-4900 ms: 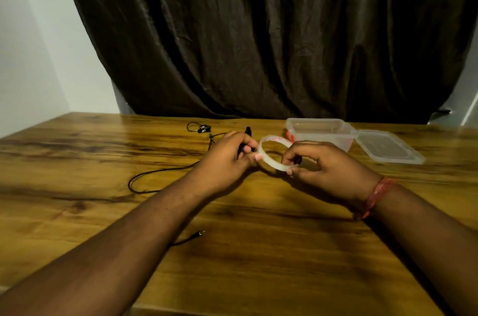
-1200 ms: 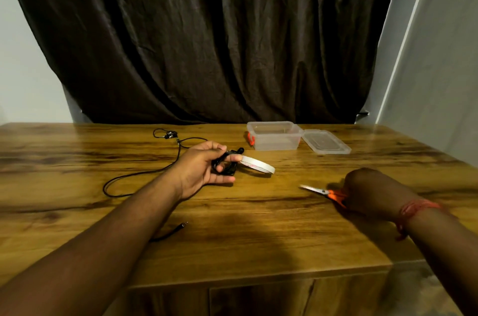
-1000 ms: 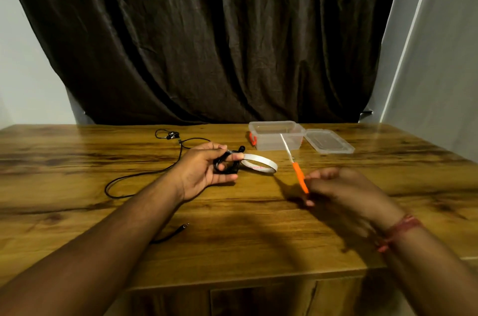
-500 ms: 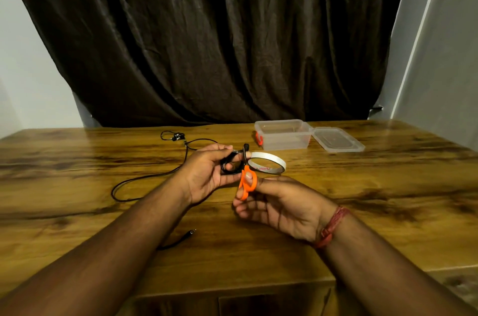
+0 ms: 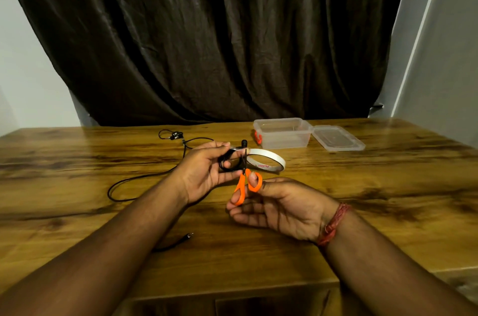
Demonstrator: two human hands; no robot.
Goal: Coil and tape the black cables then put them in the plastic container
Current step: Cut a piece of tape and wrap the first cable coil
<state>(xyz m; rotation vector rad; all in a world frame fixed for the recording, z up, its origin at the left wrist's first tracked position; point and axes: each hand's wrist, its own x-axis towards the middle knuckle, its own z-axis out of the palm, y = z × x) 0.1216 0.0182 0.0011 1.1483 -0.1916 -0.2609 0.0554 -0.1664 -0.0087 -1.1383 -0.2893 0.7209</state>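
My left hand [image 5: 204, 173] grips a small coil of black cable [image 5: 226, 162] above the table, with a strip of tape running from it to the white tape roll [image 5: 266, 160]. My right hand [image 5: 279, 208] holds orange-handled scissors [image 5: 247, 183], thumb through one loop, the blades pointing up at the tape strip beside the coil. The clear plastic container [image 5: 283, 133] stands open behind the roll, its lid [image 5: 337, 137] lying to its right. A second black cable [image 5: 144, 178] trails loose over the table to the left.
The wooden table [image 5: 375, 186] ends at a front edge near my forearms. A cable plug end [image 5: 187, 236] lies by my left forearm. A dark curtain hangs behind the table. Something red lies against the container's left side.
My right hand picked up the scissors from the table's right side, swung them over and set the blades at the tape next to the coil. The left hand kept holding the coil.
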